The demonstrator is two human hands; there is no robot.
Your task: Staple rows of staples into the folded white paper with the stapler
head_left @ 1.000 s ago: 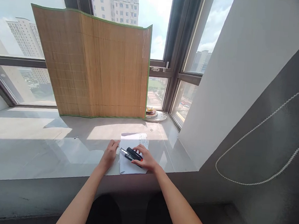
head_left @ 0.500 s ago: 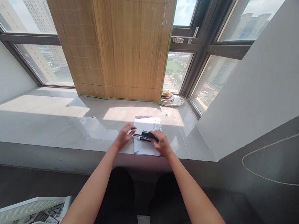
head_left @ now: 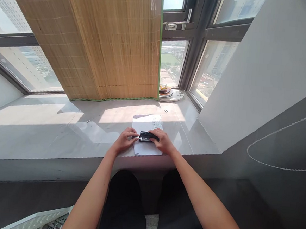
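Over the sheets of white paper [head_left: 146, 150] is a black stapler [head_left: 145, 137], its two black halves spread apart. My right hand [head_left: 162, 140] grips its right end, thumb below and fingers over the top. At the stapler's left end, a slim metal part sticks out. The fingers of my left hand [head_left: 126, 140] are closed around that metal part; whether they also hold something small is hidden. Beyond the paper lie small dark strips [head_left: 166, 111], apparently staples. Dark print shows on the paper's upper right corner.
The paper rests on a pale windowsill ledge [head_left: 108, 142]. A stack of plates [head_left: 167, 93] stands in the back corner. A bamboo blind [head_left: 116, 48] hangs over the window. At the lower left is a white basket [head_left: 41, 218]; a beaded cord [head_left: 270, 132] hangs at right.
The view has shifted and tilted slightly. My left hand has moved in against the metal end of the stapler, and its fingers have closed there. My right hand keeps its hold.
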